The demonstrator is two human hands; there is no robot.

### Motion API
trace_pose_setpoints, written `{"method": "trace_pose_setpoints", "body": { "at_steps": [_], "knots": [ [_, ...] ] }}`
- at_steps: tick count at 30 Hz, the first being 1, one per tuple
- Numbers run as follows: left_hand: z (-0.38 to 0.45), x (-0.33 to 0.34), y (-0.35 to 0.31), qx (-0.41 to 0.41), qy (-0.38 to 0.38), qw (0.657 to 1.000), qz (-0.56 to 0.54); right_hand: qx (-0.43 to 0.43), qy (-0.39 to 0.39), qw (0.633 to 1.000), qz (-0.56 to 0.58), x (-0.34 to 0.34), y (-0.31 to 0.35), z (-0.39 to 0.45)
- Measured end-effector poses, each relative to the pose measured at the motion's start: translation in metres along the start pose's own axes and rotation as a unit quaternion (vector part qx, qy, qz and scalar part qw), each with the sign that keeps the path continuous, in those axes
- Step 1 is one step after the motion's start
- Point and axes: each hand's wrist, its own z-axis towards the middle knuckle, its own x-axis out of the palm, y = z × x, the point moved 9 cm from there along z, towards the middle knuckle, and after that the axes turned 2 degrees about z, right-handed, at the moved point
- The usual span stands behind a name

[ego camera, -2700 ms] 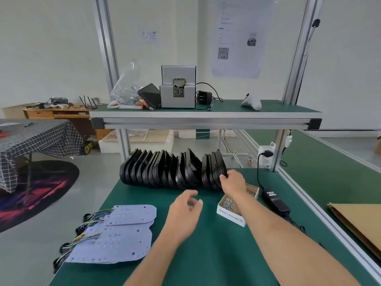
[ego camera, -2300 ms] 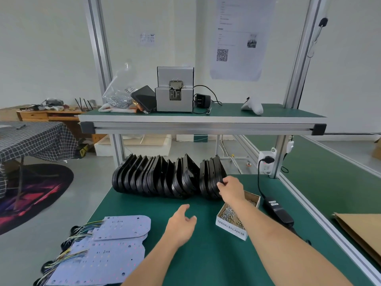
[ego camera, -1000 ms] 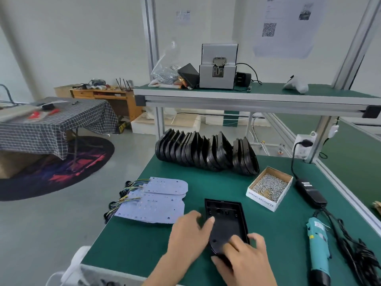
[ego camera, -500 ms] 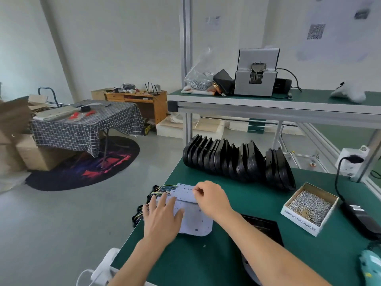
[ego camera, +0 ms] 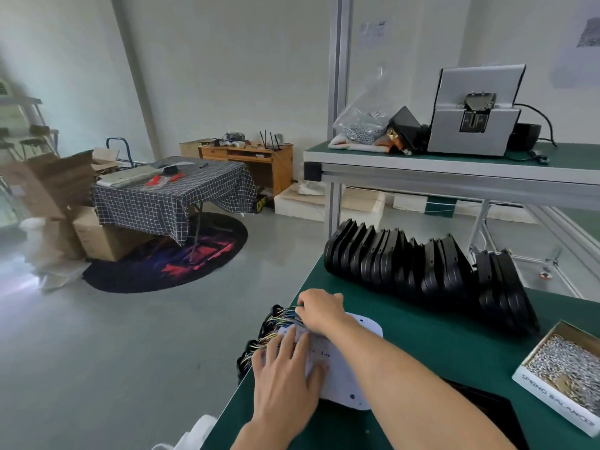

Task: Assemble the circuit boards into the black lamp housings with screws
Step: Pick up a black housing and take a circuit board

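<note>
1. My left hand (ego camera: 285,368) lies flat, grip slack with fingers straight, pressing the near end of the circuit boards (ego camera: 341,362) stack at the counter (ego camera: 438,339) edge.
2. My right hand (ego camera: 319,311), grip narrow and curled, is at the wire bundle (ego camera: 276,319) end of the top board, just beyond the left; what it pinches I cannot tell.
3. Board's long axis runs away from me; the open lamp housing (ego camera: 480,401) lies to the right, under my right forearm.
</note>
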Motion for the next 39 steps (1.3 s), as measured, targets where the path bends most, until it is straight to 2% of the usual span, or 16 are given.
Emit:
{"method": "trace_pose_setpoints", "body": {
  "at_steps": [3,8,14,20,25,28,30,32,34,37,39],
  "knots": [
    [0.005,-0.006,0.007,-0.022,-0.035,0.999,-0.001,0.004,-0.019,1.000,0.020,-0.006,-0.002,0.001],
    [0.024,0.011,0.023,-0.069,0.059,0.996,0.013,0.025,-0.038,0.999,0.023,-0.010,-0.005,0.000],
    [0.045,0.010,0.035,-0.052,0.096,0.994,-0.011,-0.018,-0.069,0.997,0.021,-0.020,0.004,0.000],
    [0.045,0.021,0.036,-0.040,0.125,0.991,-0.040,-0.060,-0.156,0.974,0.152,-0.056,0.015,-0.005],
    [0.044,0.022,0.033,-0.040,0.112,0.992,-0.043,-0.117,-0.224,0.915,0.316,-0.132,0.016,-0.037],
    [0.047,0.014,0.034,-0.036,0.093,0.993,-0.065,-0.159,-0.259,0.873,0.381,-0.190,0.015,-0.077],
    [0.051,0.003,0.042,-0.049,0.055,0.993,-0.093,-0.182,-0.284,0.845,0.415,-0.224,0.010,-0.108],
    [0.052,-0.015,0.054,-0.104,-0.013,0.984,-0.142,-0.200,-0.304,0.822,0.437,-0.247,0.002,-0.142],
    [0.050,-0.036,0.066,-0.188,-0.084,0.962,-0.182,-0.213,-0.315,0.799,0.465,-0.261,-0.006,-0.175],
    [0.049,-0.060,0.076,-0.293,-0.134,0.921,-0.218,-0.203,-0.328,0.775,0.500,-0.269,-0.026,-0.214],
    [0.051,-0.074,0.085,-0.321,-0.156,0.909,-0.215,-0.187,-0.344,0.764,0.513,-0.276,-0.043,-0.238]
  ]
}}
